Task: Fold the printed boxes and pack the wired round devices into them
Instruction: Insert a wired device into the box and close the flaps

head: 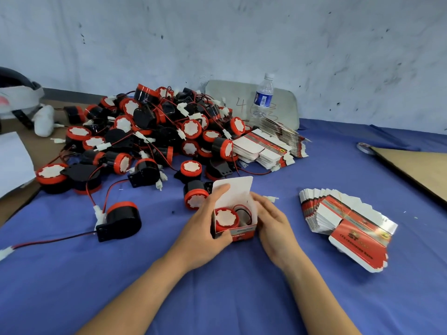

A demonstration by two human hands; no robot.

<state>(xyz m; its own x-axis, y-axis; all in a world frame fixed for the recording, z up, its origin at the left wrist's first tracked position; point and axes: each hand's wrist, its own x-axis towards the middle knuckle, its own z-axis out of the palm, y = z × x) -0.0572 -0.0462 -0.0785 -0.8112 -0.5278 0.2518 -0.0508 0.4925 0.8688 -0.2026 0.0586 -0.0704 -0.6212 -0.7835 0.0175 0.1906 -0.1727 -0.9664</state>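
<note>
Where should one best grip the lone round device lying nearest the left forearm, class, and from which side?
Probably the device's round black body, pinched across its curved sides from above: it lies apart from the pile, while its wire trails left and would only dangle it.

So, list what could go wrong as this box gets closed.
1. The wire loops loose beside the device in the box; the lid may pinch it or fail to shut.
2. The left hand grips one side only and the right hand just touches; the thin box could buckle.
</note>
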